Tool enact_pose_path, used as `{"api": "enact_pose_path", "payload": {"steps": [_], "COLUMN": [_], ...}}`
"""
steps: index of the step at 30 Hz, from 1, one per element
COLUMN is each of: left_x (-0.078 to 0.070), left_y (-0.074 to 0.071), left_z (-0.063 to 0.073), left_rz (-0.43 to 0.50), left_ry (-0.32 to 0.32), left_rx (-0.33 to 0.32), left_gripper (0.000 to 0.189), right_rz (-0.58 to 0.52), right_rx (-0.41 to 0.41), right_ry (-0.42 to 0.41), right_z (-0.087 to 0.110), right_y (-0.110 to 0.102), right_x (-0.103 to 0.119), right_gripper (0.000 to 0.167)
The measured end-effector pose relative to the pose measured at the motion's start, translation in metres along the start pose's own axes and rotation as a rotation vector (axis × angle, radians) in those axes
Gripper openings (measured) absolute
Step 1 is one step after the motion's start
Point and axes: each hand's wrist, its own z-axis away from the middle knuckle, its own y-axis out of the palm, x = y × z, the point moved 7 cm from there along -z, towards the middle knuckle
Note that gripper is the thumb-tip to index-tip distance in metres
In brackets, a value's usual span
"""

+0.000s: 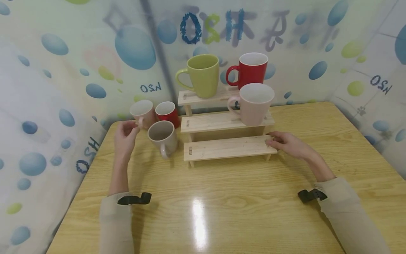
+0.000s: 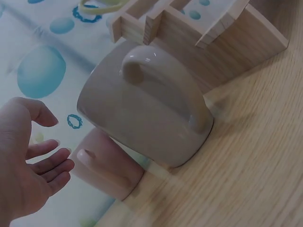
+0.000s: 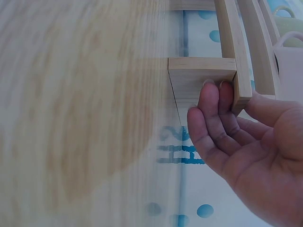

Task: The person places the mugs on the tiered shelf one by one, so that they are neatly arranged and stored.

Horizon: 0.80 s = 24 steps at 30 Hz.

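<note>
On the left of the table, my left hand point(image 1: 126, 135) hovers beside a small pink mug point(image 1: 146, 116). Its fingers are loosely bent with nothing between them, and the left wrist view has the fingertips just short of that mug's handle point(image 2: 104, 168). A grey-beige mug point(image 1: 165, 137) stands nearer me, a red mug point(image 1: 168, 113) behind it. My right hand point(image 1: 290, 144) grips the right end of the lowest step of a wooden three-step rack point(image 1: 228, 148), thumb above and fingers point(image 3: 208, 104) curled beneath the board.
The rack's top step bears a green mug point(image 1: 203, 76) and a red mug point(image 1: 252, 70); a pale pink mug point(image 1: 255, 104) stands on its middle step. Patterned fabric point(image 1: 133, 49) rises behind the wooden table point(image 1: 165, 204) and along its sides.
</note>
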Motion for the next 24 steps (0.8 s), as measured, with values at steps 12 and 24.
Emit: {"api": "enact_pose_path", "payload": {"steps": [12, 24], "left_x": [0.029, 0.041], "left_y": [0.006, 0.019], "left_z": [-0.013, -0.025], "left_rz": [-0.040, 0.077], "left_ry": [-0.133, -0.174], "left_rx": [0.036, 0.093], "left_gripper": [0.048, 0.046], "right_rz": [0.003, -0.013], "right_rx": [-0.004, 0.001], "right_ry": [-0.005, -0.005], "right_z": [0.001, 0.002], "right_y": [0.001, 0.001], "right_x": [0.001, 0.002], "right_gripper": [0.054, 0.055]}}
